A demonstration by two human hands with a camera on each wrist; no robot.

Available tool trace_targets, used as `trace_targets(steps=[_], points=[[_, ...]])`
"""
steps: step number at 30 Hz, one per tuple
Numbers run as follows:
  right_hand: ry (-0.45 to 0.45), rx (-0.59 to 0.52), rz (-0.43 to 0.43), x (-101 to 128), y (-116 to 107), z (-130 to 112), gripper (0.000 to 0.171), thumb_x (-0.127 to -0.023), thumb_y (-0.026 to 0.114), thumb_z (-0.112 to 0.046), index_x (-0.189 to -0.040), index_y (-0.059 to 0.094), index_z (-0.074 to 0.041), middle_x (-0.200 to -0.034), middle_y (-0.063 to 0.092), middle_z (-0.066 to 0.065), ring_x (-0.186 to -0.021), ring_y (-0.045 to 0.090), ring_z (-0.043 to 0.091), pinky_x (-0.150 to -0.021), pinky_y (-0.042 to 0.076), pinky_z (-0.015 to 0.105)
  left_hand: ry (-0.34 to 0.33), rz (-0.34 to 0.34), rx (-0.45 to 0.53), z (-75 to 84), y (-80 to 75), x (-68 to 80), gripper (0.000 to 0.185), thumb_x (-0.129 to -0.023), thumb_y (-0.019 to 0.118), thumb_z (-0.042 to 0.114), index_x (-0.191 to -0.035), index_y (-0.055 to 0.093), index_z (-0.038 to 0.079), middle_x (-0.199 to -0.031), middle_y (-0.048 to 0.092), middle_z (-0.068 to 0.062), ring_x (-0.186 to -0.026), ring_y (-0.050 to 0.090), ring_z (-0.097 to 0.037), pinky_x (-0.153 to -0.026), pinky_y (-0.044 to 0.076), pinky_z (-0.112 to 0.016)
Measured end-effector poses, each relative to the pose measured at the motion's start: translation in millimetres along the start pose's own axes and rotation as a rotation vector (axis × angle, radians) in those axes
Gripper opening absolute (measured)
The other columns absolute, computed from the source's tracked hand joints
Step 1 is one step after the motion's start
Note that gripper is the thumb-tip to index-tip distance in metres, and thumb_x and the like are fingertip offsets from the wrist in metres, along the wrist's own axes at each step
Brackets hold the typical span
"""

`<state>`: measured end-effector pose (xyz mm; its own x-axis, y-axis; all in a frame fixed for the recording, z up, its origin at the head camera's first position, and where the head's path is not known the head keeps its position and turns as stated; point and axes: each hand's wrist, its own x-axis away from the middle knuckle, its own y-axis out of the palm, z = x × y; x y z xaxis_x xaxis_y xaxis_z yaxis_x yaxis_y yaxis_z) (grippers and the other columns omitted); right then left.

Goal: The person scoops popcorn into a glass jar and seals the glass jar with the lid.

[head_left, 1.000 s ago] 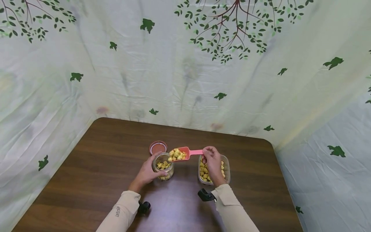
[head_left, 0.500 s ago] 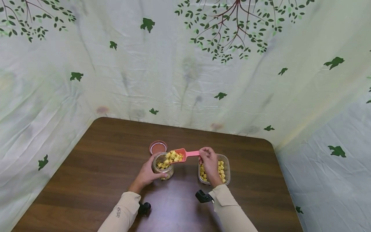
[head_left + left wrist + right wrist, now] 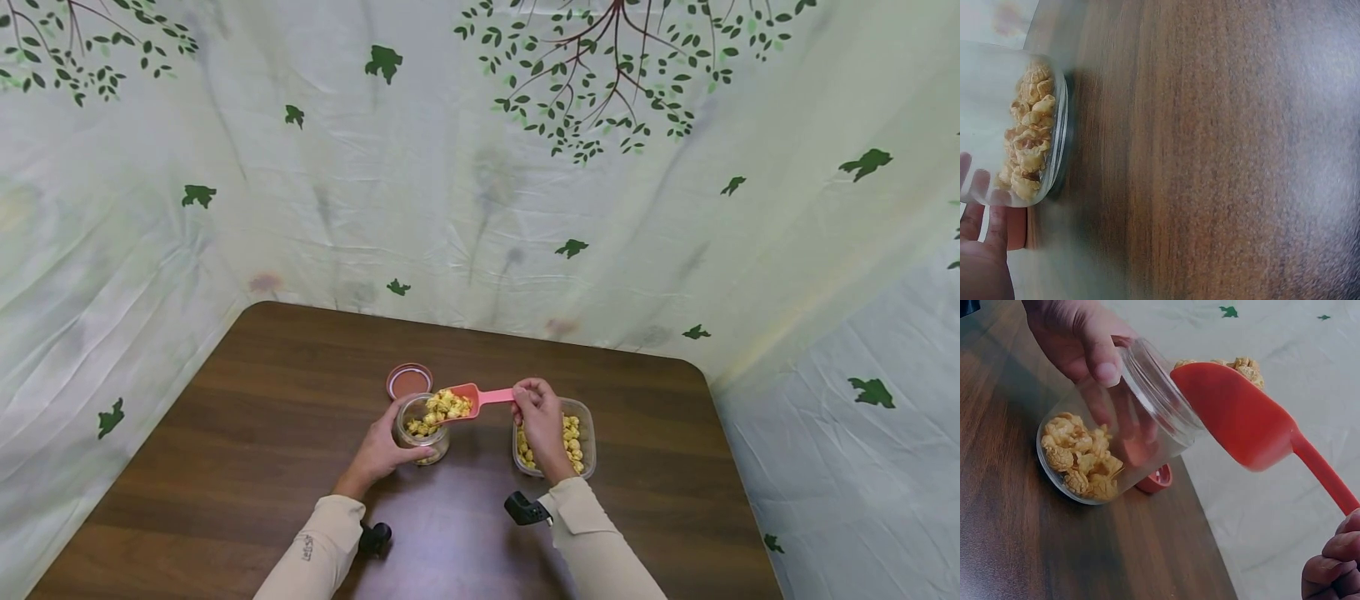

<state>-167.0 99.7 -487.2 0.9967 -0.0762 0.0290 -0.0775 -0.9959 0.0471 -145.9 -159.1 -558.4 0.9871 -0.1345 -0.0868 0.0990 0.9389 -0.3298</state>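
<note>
From where I sit, the head view is mostly a pale cloth backdrop printed with green leaves, and in front of it I see the brown wood-grain desk. Two cream sleeves reach in from the near edge, a black wrist camera on each arm. My left hand is curled round the glass jar on the desk; my right hand, above the clear plastic tub, pinches the handle of the red scoop. The scoop's front is at the jar's mouth; I can't tell whether it touches the rim. Just beyond the jar lies its red lid. Smallest of all, caramel-coloured popcorn heaps the scoop, partly fills the jar and sits in the tub
</note>
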Motion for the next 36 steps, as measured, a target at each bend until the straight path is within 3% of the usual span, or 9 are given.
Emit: trace_targets(steps=[8,14,17,23,32,36], points=[[-0.085,0.058,-0.028,3.9,2.5,-8.0,0.018,-0.099,0.055,-0.014,-0.105,0.055,0.002,-0.075,0.055,0.015,-0.063,0.048,0.016,-0.054,0.041,0.023,-0.037,-0.003,-0.017,0.0,0.5,1.6,0.091,-0.062,0.092,0.024,-0.139,0.044,0.02,-0.134,0.054,-0.016,-0.122,0.049,-0.033,-0.102,0.035,-0.054],[-0.091,0.079,-0.071,10.3,3.1,-25.3,0.018,-0.098,0.055,-0.009,-0.107,0.055,0.006,-0.077,0.055,0.022,-0.066,0.049,0.026,-0.055,0.042,0.026,-0.056,-0.001,-0.026,-1.0,0.5,0.8,0.09,-0.063,0.092,0.022,-0.139,0.044,0.021,-0.135,0.053,-0.015,-0.123,0.048,-0.032,-0.103,0.034,-0.052],[-0.095,0.097,-0.087,16.1,4.7,-39.3,0.016,-0.098,0.055,-0.006,-0.106,0.054,0.007,-0.075,0.056,0.018,-0.066,0.048,0.028,-0.055,0.042,0.026,-0.061,-0.002,-0.022,6.2,0.6,2.4,0.089,-0.064,0.091,0.016,-0.14,0.044,0.017,-0.135,0.052,-0.019,-0.123,0.048,-0.035,-0.103,0.034,-0.053],[-0.119,0.119,-0.103,18.1,5.1,-50.8,0.015,-0.096,0.057,-0.003,-0.103,0.054,0.01,-0.071,0.056,0.015,-0.059,0.048,0.018,-0.052,0.043,0.026,-0.045,-0.012,-0.016,31.1,-2.4,8.3,0.086,-0.067,0.088,0.009,-0.14,0.043,0.008,-0.133,0.051,-0.027,-0.12,0.048,-0.042,-0.101,0.035,-0.056],[-0.155,0.172,-0.157,14.9,4.8,-56.1,0.015,-0.093,0.062,-0.004,-0.099,0.056,0.008,-0.069,0.056,0.013,-0.056,0.048,0.016,-0.052,0.043,0.027,-0.031,0.002,-0.062,-1.5,0.5,1.1,0.089,-0.064,0.091,0.022,-0.139,0.044,0.02,-0.131,0.055,-0.012,-0.117,0.051,-0.028,-0.1,0.039,-0.049],[-0.162,0.21,-0.174,14.7,5.8,-61.9,0.015,-0.093,0.062,-0.003,-0.099,0.056,0.008,-0.068,0.056,0.011,-0.056,0.049,0.015,-0.052,0.044,0.026,-0.023,0.002,-0.043,20.2,-2.3,6.1,0.087,-0.064,0.091,0.014,-0.139,0.045,0.013,-0.129,0.056,-0.016,-0.116,0.052,-0.031,-0.099,0.039,-0.05]])
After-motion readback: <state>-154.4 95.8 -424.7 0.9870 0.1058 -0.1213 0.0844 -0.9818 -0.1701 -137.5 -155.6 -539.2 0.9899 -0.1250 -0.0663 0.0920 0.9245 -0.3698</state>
